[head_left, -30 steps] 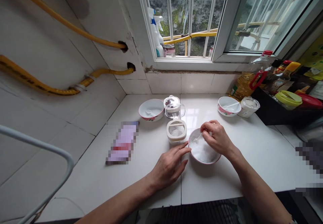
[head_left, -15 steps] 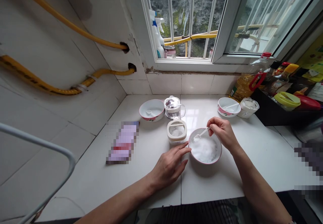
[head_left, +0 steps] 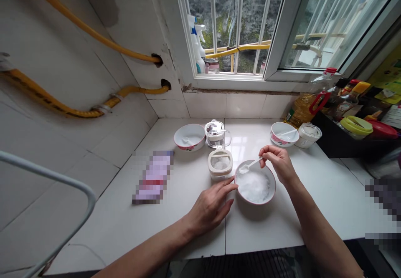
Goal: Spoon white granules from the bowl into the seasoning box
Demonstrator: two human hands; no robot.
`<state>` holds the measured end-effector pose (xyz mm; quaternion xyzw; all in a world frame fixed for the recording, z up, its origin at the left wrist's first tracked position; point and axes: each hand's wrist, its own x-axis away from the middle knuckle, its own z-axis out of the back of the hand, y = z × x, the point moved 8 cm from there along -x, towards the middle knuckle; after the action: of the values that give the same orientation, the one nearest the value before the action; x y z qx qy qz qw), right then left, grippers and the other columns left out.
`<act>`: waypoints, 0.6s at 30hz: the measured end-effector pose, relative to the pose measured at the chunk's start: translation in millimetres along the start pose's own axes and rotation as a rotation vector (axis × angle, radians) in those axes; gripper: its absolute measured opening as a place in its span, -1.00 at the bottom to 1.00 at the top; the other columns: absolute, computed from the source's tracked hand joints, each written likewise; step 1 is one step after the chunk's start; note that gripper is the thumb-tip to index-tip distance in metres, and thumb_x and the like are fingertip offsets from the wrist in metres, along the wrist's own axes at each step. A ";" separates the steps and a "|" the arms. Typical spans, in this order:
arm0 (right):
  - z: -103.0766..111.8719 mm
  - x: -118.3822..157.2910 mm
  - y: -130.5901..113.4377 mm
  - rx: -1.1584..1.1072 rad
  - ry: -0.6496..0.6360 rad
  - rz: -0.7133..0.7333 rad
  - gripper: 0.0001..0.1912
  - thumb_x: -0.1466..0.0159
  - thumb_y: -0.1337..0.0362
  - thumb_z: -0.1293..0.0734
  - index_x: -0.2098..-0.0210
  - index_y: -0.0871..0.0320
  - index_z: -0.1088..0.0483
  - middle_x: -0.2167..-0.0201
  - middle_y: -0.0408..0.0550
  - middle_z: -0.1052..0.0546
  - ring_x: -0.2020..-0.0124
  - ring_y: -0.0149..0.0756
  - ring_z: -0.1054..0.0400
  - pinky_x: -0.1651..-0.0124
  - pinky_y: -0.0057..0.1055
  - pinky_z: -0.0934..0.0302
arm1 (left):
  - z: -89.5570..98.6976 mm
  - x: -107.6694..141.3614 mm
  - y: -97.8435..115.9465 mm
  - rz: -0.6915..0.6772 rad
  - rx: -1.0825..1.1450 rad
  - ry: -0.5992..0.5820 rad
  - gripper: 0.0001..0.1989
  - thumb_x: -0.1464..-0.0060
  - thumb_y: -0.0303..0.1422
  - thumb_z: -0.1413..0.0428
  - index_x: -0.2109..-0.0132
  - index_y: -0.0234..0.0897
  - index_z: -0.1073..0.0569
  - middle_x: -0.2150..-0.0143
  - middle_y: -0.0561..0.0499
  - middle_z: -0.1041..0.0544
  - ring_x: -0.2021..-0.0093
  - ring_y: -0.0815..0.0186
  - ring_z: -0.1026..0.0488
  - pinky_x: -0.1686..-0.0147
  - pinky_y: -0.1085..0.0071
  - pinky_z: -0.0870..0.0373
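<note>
In the head view, we see the right hand [head_left: 277, 164] pinching a small white plastic spoon [head_left: 254, 163], its scoop loaded with white granules. Left and below that pinch, more granules fill a round white bowl with a pink rim [head_left: 270, 193]. Our left hand [head_left: 208, 207] lies open, grasping nothing, fingertips at the bowl's left rim. Left of the pinch, a clear square jar with a cream rim [head_left: 220, 174] stands open, white granules inside. Farther left, a white flower-patterned bowl [head_left: 189, 145] holds another spoon. Fingers hide our spoon's handle end; pixels blur a purple flat item [head_left: 153, 175].
</note>
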<state>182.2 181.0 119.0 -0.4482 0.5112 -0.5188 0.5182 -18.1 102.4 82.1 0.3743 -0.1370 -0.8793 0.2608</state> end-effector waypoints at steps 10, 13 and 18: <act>-21.6 12.3 -12.5 -0.024 0.011 0.167 -0.87 -0.21 0.19 -0.32 0.33 0.13 -0.41 0.54 -0.12 -0.57 0.44 -0.27 -0.47 0.22 -0.28 -0.33 | -0.7 -0.4 0.8 -0.002 -0.019 0.006 -0.63 -0.23 -0.51 -0.02 -0.17 -0.28 -0.31 -0.16 -0.25 -0.52 -0.14 0.14 -0.52 -0.02 0.24 -0.58; -35.2 23.7 -29.0 0.201 -0.005 0.423 -0.91 -0.34 0.27 -0.25 0.23 0.10 -0.38 0.40 -0.06 -0.62 0.33 -0.24 -0.50 0.15 -0.25 -0.32 | -1.4 0.1 0.2 0.004 -0.028 -0.002 -0.63 -0.24 -0.51 -0.01 -0.17 -0.27 -0.31 -0.16 -0.25 -0.51 -0.15 0.14 -0.52 -0.02 0.24 -0.58; -66.2 51.1 -49.6 0.648 -0.151 0.941 -0.77 -0.33 0.50 -0.17 0.20 0.09 -0.37 0.38 -0.11 -0.61 0.37 -0.30 -0.44 -0.09 -0.11 -0.22 | -1.7 1.6 -0.3 -0.008 -0.024 -0.008 -0.62 -0.25 -0.50 0.00 -0.19 -0.27 -0.29 -0.16 -0.25 -0.51 -0.17 0.15 -0.50 -0.05 0.24 -0.56</act>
<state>109.2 131.5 160.0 -0.0266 0.4320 -0.3293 0.8392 -18.0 101.6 79.8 0.3681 -0.1260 -0.8834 0.2611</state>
